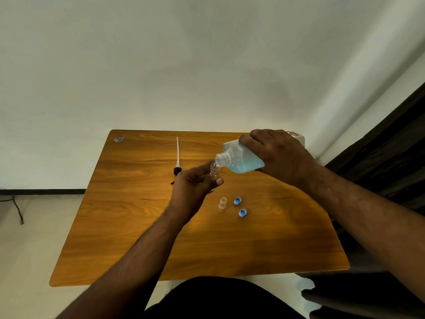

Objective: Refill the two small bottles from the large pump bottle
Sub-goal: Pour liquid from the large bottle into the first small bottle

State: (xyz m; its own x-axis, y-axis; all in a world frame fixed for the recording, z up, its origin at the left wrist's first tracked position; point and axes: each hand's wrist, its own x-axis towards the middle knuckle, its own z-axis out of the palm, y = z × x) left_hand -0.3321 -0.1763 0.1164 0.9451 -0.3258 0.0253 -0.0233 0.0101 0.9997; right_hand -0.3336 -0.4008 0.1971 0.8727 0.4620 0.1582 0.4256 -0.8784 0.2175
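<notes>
Large bottle (243, 157), gripped by right hand (279, 155), tilts onto left hand's (195, 183) gripped small bottle (214, 170).

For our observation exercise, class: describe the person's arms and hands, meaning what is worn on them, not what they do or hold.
Both arms are bare from the bottom edge of the picture to the fingers: no sleeves or gloves show. The left hand and right hand carry no visible ring, and neither wrist shows a watch or band. No markings can be made out.

Blue liquid in clear large bottle (243, 157); blue caps (237, 201); wood-grain table (138, 215).
</notes>
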